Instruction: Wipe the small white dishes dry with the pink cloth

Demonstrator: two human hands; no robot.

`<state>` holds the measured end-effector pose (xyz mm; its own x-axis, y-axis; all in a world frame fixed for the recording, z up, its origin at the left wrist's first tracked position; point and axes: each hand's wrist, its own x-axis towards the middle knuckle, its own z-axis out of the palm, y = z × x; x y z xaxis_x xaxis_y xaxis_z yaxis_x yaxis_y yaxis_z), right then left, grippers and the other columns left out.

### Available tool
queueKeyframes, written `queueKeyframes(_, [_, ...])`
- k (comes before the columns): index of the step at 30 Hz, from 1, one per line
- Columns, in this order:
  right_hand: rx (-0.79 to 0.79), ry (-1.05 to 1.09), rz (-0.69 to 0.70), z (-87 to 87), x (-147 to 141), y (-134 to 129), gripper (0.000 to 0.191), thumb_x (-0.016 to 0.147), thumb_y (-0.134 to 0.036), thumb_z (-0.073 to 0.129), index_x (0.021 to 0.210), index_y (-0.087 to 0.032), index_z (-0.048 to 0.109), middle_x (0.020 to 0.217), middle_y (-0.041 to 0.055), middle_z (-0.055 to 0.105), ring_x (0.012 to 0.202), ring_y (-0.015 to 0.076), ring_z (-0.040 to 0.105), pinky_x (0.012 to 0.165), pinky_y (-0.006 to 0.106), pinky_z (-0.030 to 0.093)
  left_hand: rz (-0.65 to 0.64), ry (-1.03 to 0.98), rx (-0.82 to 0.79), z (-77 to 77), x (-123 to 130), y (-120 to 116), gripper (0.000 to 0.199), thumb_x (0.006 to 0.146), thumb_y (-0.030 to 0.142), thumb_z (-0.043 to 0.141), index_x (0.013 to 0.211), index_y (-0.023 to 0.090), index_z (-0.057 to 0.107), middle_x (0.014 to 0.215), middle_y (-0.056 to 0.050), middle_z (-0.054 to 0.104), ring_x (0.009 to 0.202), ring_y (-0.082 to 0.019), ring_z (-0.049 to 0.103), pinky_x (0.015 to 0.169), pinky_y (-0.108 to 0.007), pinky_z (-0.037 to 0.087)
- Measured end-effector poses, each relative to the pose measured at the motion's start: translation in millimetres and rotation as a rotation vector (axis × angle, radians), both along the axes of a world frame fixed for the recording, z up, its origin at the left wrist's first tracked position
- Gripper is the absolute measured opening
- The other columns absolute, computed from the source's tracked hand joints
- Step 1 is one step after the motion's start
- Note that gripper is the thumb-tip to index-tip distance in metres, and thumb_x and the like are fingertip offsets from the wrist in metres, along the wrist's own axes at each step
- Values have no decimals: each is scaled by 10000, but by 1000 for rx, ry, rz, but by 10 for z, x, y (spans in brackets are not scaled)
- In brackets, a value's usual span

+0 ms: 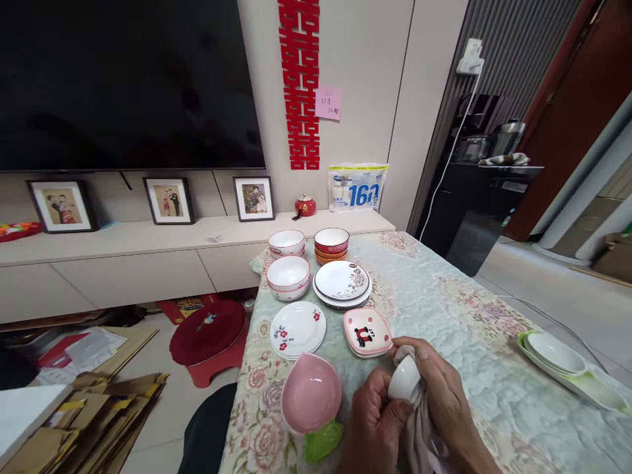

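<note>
Nearest to the camera are the two hands of the person, which are close together above the near part of the table (419, 283). The left hand (375, 418) has its thumb and fingers closed on a small white bowl (402, 380), which is tilted. The right hand (442, 388) is clamped on a greyish cloth (425, 438), and this cloth is pressed to the far side and the right side of the bowl. So the small white bowl is between both hands, in the air, just beside the pink square plates (366, 332), which have a black and red drawing.

To the left of the left hand there is a pink peach-shaped bowl (311, 394) with a green leaf (323, 442). Behind it lie white plates with red flowers (299, 328), and near them a stack of round plates with brown flowers (342, 280). Farther back stand white bowls with red rims (288, 275) and a stack of red and orange bowls (331, 245). Well apart, at the right edge, are green and white dishes (563, 359).
</note>
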<state>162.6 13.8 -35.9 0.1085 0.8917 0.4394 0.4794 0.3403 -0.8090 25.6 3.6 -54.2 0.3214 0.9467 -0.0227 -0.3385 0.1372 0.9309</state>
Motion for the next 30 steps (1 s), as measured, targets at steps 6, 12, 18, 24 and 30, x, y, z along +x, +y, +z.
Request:
queueKeyframes(6, [243, -322, -5, -126, -155, -45, 349, 1020, -240, 452, 1333, -227, 609, 1393, 84, 631, 1335, 273, 537, 1126, 450, 425, 70, -66, -16, 82, 13, 47, 190, 790, 314, 724, 770, 173, 599, 726, 14, 590, 712, -146, 468, 669, -259, 418])
queueKeyframes(12, [316, -365, 57, -44, -174, -31, 346, 1015, -183, 411, 1299, -220, 605, 1345, 91, 637, 1316, 253, 528, 1110, 439, 418, 55, -31, 33, 81, -4, 13, 85, 825, 252, 691, 825, 173, 659, 743, 12, 623, 738, -154, 509, 701, -264, 448])
queueKeyframes(18, [24, -306, -62, -64, 81, 13, 377, 1062, -319, 296, 1198, -208, 629, 1077, 79, 743, 876, 207, 715, 725, 314, 538, 49, -180, -76, 45, -44, 56, 215, 778, 309, 798, 912, 160, 718, 869, -32, 712, 805, -173, 598, 754, -289, 502])
queueKeyframes(24, [-74, -194, -288, -9, 279, 30, 347, 1030, -446, 419, 1075, -184, 642, 749, 31, 698, 637, 191, 657, 581, 285, 488, 83, -357, -245, 160, -61, 113, 358, 659, 327, 909, 944, 163, 769, 945, -64, 761, 829, -178, 649, 795, -321, 556])
queueKeyframes(30, [141, -202, -138, 48, 243, 31, 238, 1001, -300, 519, 1009, -226, 745, 893, 49, 653, 843, 187, 652, 714, 273, 512, 47, -329, -295, 170, -20, 73, 398, 662, 308, 905, 1002, 152, 771, 1020, -96, 756, 901, -209, 657, 809, -344, 575])
